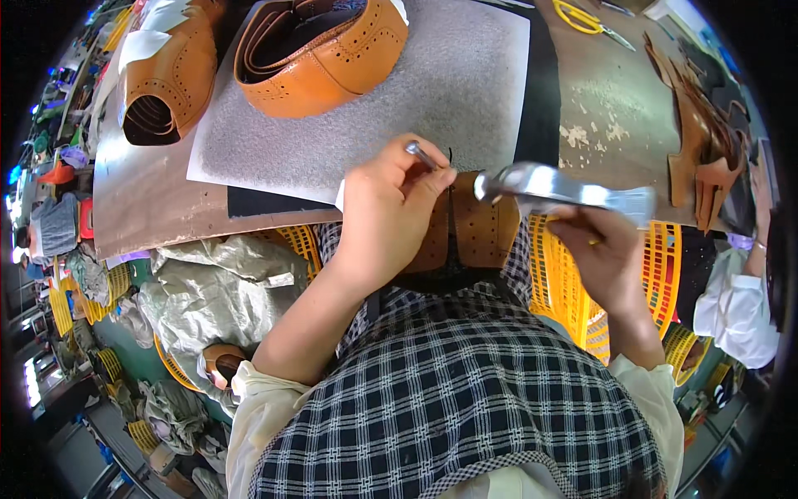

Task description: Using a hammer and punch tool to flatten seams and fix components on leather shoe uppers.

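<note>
My left hand (382, 212) pinches a thin metal rod, perhaps a hand punch (422, 155), between thumb and fingers. It is tilted over a brown leather shoe upper (486, 224) with small holes, at the table's near edge by my lap. My fingers hide the rod's lower end. A dark slit or cord runs down the upper's middle. To the right, my right hand (600, 249) is closed round a shiny metal hammer (573, 188), slightly blurred. The hammer's round face points left toward the rod, apart from it.
Nested tan leather uppers (332, 71) lie on a grey sheet (449, 91); more uppers (179, 71) are at left. Yellow-handled scissors (582, 18) and brown leather pieces (694, 125) lie at right. Yellow baskets (553, 274) and a pale sack (220, 287) flank my lap. Another person's sleeve (736, 303) shows far right.
</note>
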Demonstrator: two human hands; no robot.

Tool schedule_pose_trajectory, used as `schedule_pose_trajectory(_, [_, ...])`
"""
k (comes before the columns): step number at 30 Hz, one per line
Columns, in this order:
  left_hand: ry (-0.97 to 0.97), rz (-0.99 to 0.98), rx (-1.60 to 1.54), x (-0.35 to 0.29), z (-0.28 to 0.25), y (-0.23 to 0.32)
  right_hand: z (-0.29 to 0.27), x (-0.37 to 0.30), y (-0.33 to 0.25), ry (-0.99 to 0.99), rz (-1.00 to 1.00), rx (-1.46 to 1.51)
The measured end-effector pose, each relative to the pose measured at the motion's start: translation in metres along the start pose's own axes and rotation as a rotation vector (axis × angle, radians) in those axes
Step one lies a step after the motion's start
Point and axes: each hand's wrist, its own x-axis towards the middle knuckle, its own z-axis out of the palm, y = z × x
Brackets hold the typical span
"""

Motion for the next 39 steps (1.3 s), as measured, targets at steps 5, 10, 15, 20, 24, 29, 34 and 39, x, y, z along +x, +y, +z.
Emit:
schedule_pose_trajectory(5, [-0.042, 0.326, 0.425, -0.002, 0.002, 0.012, -0.012, 0.011, -0.043, 0.314, -0.149, 0.108])
schedule_pose_trajectory(10, [0.019, -0.039, -0.033, 0.001, -0.002, 0.003, -0.012, 0.013, -0.038, 0.024, -0.197, -0.209])
schedule_pose_trajectory(15, [-0.091, -0.052, -0.096, 0.004, -0.012, -0.010, -0.010, 0.008, -0.032, 0.177, -0.095, 0.021])
schedule_pose_trajectory(20, [-0.098, 0.017, -0.087, 0.001, -0.013, -0.011, -0.016, 0.002, -0.029, 0.464, -0.223, 0.133])
schedule_pose_trajectory(24, [-0.114, 0.262, 0.310, -0.003, -0.011, 0.004, -0.012, 0.005, -0.034, 0.229, -0.227, 0.002])
schedule_pose_trajectory(29, [0.070, 0.067, -0.032, 0.002, -0.005, -0.002, -0.004, 0.005, -0.028, -0.074, -0.048, -0.062])
schedule_pose_trajectory(34, [-0.595, 0.503, 0.597, -0.056, -0.031, 0.014, 0.005, 0.010, -0.019, -0.093, -0.011, -0.135])
schedule_pose_trajectory(39, [-0.388, 0.618, 0.779, -0.088, -0.081, 0.001, 0.004, 0.010, -0.003, -0.018, 0.169, 0.041])
